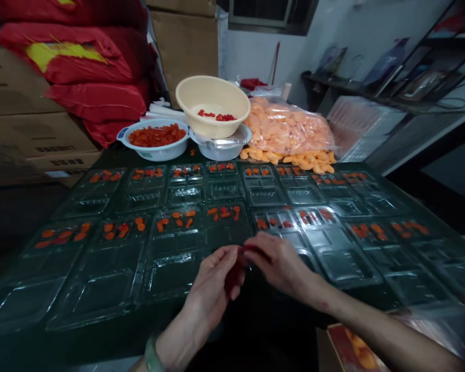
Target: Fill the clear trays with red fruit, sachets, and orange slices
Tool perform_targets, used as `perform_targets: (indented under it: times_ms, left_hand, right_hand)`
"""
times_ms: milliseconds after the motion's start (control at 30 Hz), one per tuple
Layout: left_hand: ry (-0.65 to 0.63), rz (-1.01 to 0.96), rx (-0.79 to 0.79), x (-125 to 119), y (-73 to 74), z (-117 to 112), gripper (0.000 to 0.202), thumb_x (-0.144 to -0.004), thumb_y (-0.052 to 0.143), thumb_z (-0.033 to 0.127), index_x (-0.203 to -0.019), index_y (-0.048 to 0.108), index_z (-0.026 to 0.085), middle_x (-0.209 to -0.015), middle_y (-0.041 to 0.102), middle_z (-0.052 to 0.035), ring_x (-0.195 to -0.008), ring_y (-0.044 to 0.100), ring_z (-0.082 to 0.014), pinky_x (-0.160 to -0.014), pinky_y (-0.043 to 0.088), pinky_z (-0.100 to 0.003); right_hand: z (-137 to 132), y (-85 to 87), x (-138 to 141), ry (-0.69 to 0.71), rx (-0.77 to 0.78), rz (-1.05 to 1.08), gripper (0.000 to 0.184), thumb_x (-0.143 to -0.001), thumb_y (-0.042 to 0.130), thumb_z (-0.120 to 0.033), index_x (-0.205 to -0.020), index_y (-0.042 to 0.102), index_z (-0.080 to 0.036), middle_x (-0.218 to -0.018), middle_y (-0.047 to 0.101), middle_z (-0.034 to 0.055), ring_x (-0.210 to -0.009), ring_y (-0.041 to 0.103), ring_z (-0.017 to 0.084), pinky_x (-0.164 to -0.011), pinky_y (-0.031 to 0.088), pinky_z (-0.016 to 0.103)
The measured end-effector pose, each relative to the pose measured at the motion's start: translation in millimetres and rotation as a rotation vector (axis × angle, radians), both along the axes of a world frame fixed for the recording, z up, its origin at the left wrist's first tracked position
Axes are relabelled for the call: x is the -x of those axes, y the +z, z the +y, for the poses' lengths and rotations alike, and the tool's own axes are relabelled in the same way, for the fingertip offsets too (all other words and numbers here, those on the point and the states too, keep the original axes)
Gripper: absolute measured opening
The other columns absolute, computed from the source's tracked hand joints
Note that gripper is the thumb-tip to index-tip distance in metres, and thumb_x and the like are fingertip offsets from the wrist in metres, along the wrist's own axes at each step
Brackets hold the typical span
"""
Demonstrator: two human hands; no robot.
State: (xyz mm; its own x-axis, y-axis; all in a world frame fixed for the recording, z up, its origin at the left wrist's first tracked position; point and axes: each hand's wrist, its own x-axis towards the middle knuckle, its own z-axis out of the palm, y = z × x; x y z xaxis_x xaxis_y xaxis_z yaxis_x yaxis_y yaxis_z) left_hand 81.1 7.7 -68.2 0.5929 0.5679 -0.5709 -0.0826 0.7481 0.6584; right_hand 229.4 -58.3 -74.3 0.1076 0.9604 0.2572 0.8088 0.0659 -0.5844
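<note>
My left hand (211, 281) and my right hand (279, 263) meet above transparent plastic compartment trays (178, 274), pinching a soft dark red strip (235, 271) between them. Its lower end hangs below my left fingers. Small orange and red pieces (178, 219) lie in the top compartments of the nearest trays, just beyond my fingertips. A white bowl of chopped red pieces (157, 137) and a cream bowl (213, 106) holding a few red bits stand at the table's far side. A green bracelet (151, 355) circles my left wrist.
A large plastic bag of orange pieces (287, 129) spills onto the far table edge. Behind it are cardboard boxes (27, 98), red sacks (77, 62) and a dark shelf with bottles (383, 67). A printed package (352, 349) sits below my right forearm.
</note>
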Motion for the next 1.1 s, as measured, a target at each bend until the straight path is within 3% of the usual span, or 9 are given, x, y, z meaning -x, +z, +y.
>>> perform_targets:
  times_ms: [133,233,367,500,600,733,867,1000,1100]
  left_hand:
    - [0.004,-0.066,0.138,-10,-0.3,-3,0.019,-0.06,0.058,0.007,-0.079,0.061,0.01,-0.075,0.06,-0.0066,-0.062,0.058,-0.0148,-0.047,0.038,-0.022]
    - [-0.018,-0.085,0.108,-10,0.4,-4,0.021,-0.061,0.059,0.004,-0.081,0.06,0.009,-0.078,0.063,-0.0089,-0.063,0.059,-0.0142,-0.048,0.039,-0.021]
    - [-0.033,-0.03,0.035,-14,2.0,-5,0.031,-0.07,0.064,0.014,-0.098,0.053,0.009,-0.077,0.065,-0.0105,-0.048,0.052,-0.0091,-0.039,0.03,-0.018]
    - [0.008,0.038,-0.095,-26,-0.5,-13,0.05,-0.073,0.062,0.023,-0.116,0.04,0.01,-0.056,0.059,-0.0012,-0.039,0.049,-0.0118,-0.033,0.029,-0.018]
    - [-0.075,0.04,-0.155,-34,-4.5,-19,0.048,-0.076,0.058,0.033,-0.115,0.041,0.009,-0.055,0.058,-0.0021,-0.037,0.05,-0.0137,-0.03,0.028,-0.018]
    - [-0.141,-0.001,-0.129,-38,-8.6,-16,0.036,-0.077,0.057,0.038,-0.1,0.049,0.011,-0.061,0.059,-0.0026,-0.034,0.047,-0.0096,-0.028,0.022,-0.017]
    - [-0.052,-0.007,0.019,-37,-10.1,-1,0.019,-0.083,0.053,0.029,-0.089,0.055,0.011,-0.064,0.057,-0.0023,-0.037,0.043,-0.0052,-0.032,0.019,-0.015]
    - [0.049,0.031,0.201,-34,-6.8,11,0.014,-0.082,0.048,0.016,-0.085,0.059,0.008,-0.068,0.057,-0.005,-0.049,0.053,-0.0098,-0.039,0.03,-0.017]
    - [0.085,-0.033,0.294,-30,-3.2,18,0.016,-0.077,0.045,0.007,-0.079,0.06,0.007,-0.072,0.058,-0.007,-0.059,0.059,-0.0143,-0.048,0.041,-0.022]
  right_hand:
    - [14,-15.0,-66,-0.37,0.094,-0.292,0.016,-0.085,0.051,-0.021,-0.092,0.065,-0.018,-0.086,0.063,0.0066,-0.073,0.058,0.017,-0.061,0.038,0.026]
    - [22,-19.6,-89,-0.399,0.221,-0.345,0.018,-0.079,0.057,-0.019,-0.095,0.065,-0.019,-0.085,0.065,0.0057,-0.073,0.059,0.018,-0.06,0.038,0.026]
    - [9,-4.2,-58,-0.219,0.08,-0.121,0.026,-0.083,0.054,-0.027,-0.106,0.063,-0.019,-0.08,0.062,0.0042,-0.068,0.057,0.015,-0.061,0.04,0.025]
    - [-12,14.5,-14,0.052,0.147,0.04,0.014,-0.083,0.054,-0.025,-0.077,0.066,-0.02,-0.071,0.058,0.0005,-0.066,0.055,0.011,-0.06,0.037,0.021]
    - [-15,18.7,-3,0.049,0.26,0.106,0.02,-0.079,0.052,-0.015,-0.062,0.062,-0.018,-0.067,0.058,-0.0007,-0.062,0.054,0.009,-0.059,0.036,0.02]
    - [-9,19.7,-9,0.063,0.316,0.288,0.013,-0.07,0.053,-0.008,-0.063,0.059,-0.017,-0.061,0.058,-0.0033,-0.057,0.052,0.009,-0.053,0.034,0.018]
    - [28,16.9,-47,-0.086,0.2,0.278,0.007,-0.073,0.055,-0.014,-0.072,0.061,-0.016,-0.062,0.058,-0.0019,-0.055,0.051,0.01,-0.05,0.035,0.019]
    - [102,7.5,-113,-0.483,0.113,-0.23,0.014,-0.083,0.05,-0.019,-0.088,0.063,-0.018,-0.084,0.064,0.0039,-0.076,0.059,0.016,-0.062,0.039,0.023]
    - [147,4.9,-144,-0.487,0.151,-0.327,0.016,-0.083,0.049,-0.014,-0.09,0.063,-0.014,-0.095,0.062,0.0104,-0.083,0.06,0.019,-0.064,0.038,0.024]
